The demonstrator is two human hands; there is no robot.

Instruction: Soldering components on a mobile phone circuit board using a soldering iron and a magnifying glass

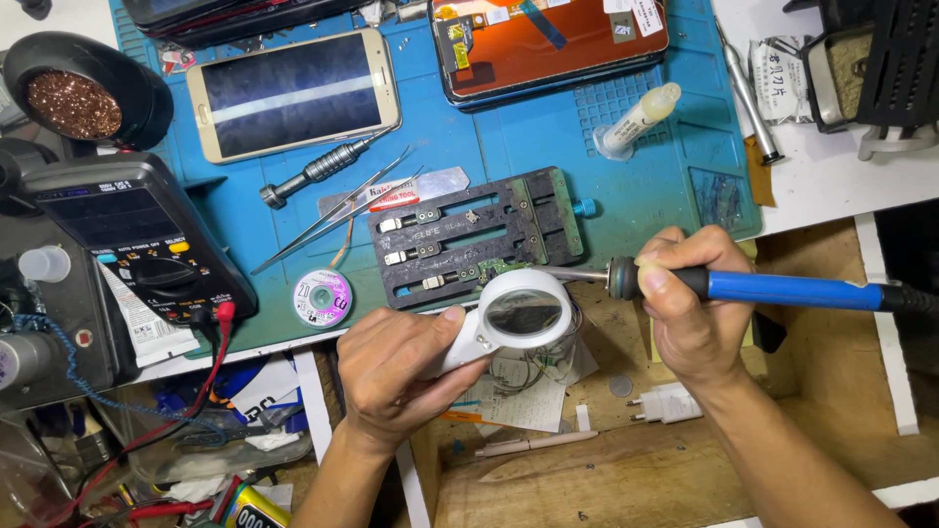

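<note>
Left hand: your left hand [396,367] is closed around the white handle of a magnifying glass [514,318], thumb lying along the top of the handle.
Magnifying glass: its round lens sits at the front edge of the blue mat [548,137], over the lower right corner of the black board holder [479,235].
Right hand: your right hand [690,303] grips a soldering iron [743,286] by its blue handle, fingers curled tight around the black collar.
Soldering iron: it lies nearly level, pointing left; its metal tip reaches to just above the lens rim, at the holder's lower right corner. You cannot tell whether the tip touches the small green board there.
Board holder: a black slotted clamp lying flat on the mat, with a blue knob on its right end and small metal pieces in its slots.
Left of the holder: a small spool of solder wire [322,298], a pair of tweezers [333,210] lying slantwise, and a dark-handled screwdriver [318,173].
Back of the mat: a white-framed phone [293,93] lying face up, and an orange-backed phone screen [548,39] beside it.
Right of the mat: a syringe [636,119] of pale paste.
Far left: a black multimeter [137,240] with a red lead, and a black pot of brass cleaning wool [73,103] behind it.
Under your hands: a wooden table [685,469] with papers, a pen and a white plug adapter [670,403].
</note>
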